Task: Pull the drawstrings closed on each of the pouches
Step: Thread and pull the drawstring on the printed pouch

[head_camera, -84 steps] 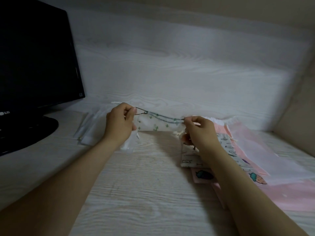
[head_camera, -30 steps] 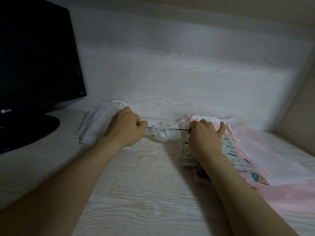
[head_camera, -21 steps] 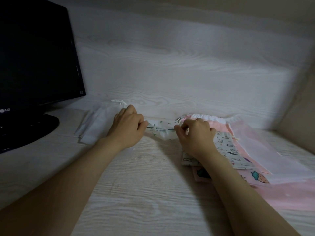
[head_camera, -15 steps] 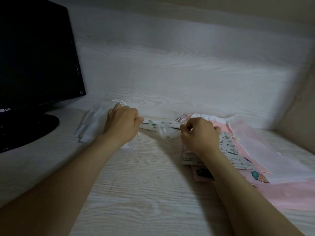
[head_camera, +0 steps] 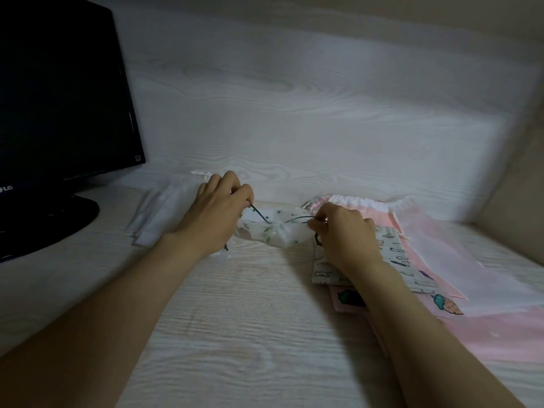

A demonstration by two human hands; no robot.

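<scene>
A small white pouch with green cactus prints (head_camera: 275,231) lies on the desk between my hands, its mouth gathered into a bunch. My left hand (head_camera: 215,213) pinches the dark drawstring (head_camera: 259,214) on its left side. My right hand (head_camera: 344,234) pinches the other end of the drawstring on the right. A pile of pouches lies under and beside my right hand: a beige printed pouch (head_camera: 397,254), a pink strawberry pouch (head_camera: 444,301) and a large pink pouch with a white top (head_camera: 371,206).
White sheer pouches (head_camera: 164,207) lie behind my left hand. A black monitor (head_camera: 59,95) on a round stand (head_camera: 44,225) fills the left side. A pale wood-grain back panel rises behind the desk; a beige wall closes the right.
The cactus pouch went from spread wide between my raised hands to bunched shut on the desk. My hands lowered and came closer, still holding the string ends.
</scene>
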